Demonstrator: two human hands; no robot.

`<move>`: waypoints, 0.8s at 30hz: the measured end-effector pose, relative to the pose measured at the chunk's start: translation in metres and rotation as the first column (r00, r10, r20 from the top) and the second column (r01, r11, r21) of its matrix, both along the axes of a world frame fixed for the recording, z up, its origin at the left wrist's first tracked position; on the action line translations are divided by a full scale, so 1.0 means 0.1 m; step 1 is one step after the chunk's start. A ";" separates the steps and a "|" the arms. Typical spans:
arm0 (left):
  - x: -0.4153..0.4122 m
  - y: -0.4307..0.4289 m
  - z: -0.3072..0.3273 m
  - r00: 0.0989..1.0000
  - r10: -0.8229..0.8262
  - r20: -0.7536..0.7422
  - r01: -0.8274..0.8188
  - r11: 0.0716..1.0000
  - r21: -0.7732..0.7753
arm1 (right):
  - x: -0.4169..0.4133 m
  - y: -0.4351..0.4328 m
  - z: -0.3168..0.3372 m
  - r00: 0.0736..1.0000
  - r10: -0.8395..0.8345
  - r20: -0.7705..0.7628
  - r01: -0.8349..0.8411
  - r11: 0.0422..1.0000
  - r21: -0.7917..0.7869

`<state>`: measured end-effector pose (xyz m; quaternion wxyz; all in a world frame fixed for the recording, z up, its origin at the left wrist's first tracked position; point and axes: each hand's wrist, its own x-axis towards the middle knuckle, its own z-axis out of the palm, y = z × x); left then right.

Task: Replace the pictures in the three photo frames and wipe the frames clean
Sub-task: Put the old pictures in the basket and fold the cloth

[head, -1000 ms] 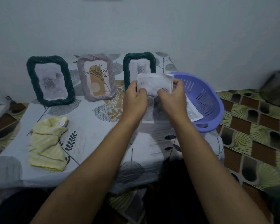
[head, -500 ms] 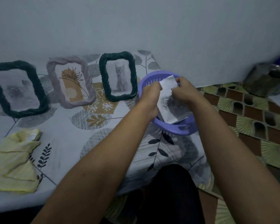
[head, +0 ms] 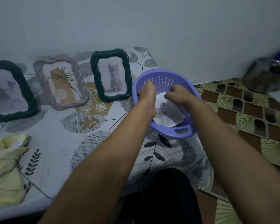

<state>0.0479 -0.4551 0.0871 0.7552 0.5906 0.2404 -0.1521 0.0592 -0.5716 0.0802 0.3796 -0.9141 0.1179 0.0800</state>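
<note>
As they lie in the purple basket (head: 162,72), loose prints (head: 168,113): judged thin, light, limp, crease-prone; take by an edge. Right hand (head: 179,94) pinches the top corner; left hand (head: 146,94) grip hidden. Cat frame (head: 94,73) just beside.

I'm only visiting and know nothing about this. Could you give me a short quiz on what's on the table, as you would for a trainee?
1. True or false: the yellow cloth lies inside the purple basket.
2. The dark green frame nearest the basket shows: A) a kitten, B) a boat, C) a house.
3. Counting that one, how many frames stand on the table?
Key: 1 false; 2 A; 3 three.
</note>
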 end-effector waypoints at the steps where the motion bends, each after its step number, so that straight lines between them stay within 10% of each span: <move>1: -0.01 0.00 0.03 1.000 0.004 -0.004 -0.004 1.000 0.020 | 0.00 -0.01 -0.01 1.000 0.010 -0.022 -0.011 1.000 -0.023; 19: 0.27 -0.09 -0.20 0.995 -0.016 -0.103 0.017 1.000 0.009 | -0.06 -0.05 -0.03 0.982 0.139 -0.129 -0.169 0.950 -0.262; 24: 0.38 -0.06 -0.07 0.942 -0.310 0.125 0.244 0.893 0.377 | -0.09 -0.09 0.06 0.922 0.309 -0.235 -0.386 0.792 -0.473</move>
